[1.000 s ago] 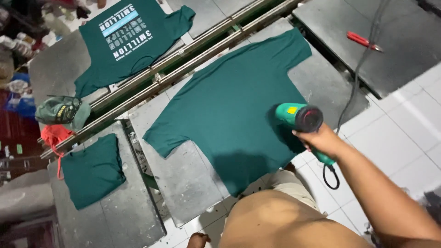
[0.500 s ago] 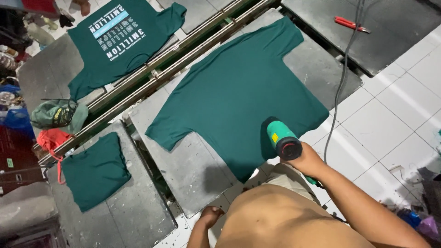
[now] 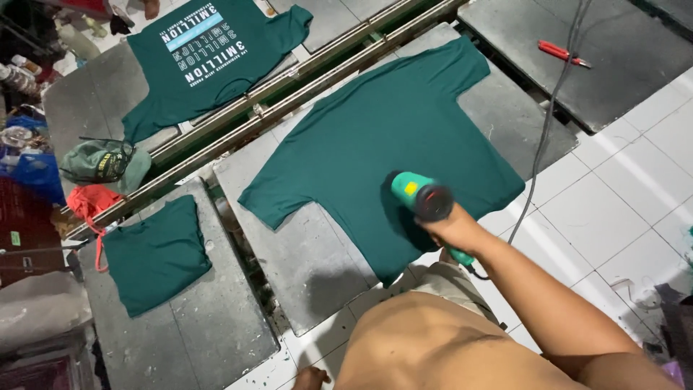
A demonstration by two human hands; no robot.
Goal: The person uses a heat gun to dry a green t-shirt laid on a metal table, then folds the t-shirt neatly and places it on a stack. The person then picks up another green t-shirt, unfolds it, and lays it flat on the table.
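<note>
My right hand grips a teal heat gun by its handle. Its dark nozzle end hangs just above the lower hem of a plain green T-shirt, which is spread flat on a grey metal platen. The gun's grey cable runs up and away over the floor. Only a small part of my left hand shows at the bottom edge, by the platen's near corner, and its fingers are not clear.
A printed green T-shirt lies on the far platen beyond two metal rails. A folded green shirt rests on the left platen, near a green cap and a red cloth. A red tool lies at the top right.
My right hand has carried the heat gun from the shirt's right side along the hem, further in over the fabric. The view has shifted slightly.
</note>
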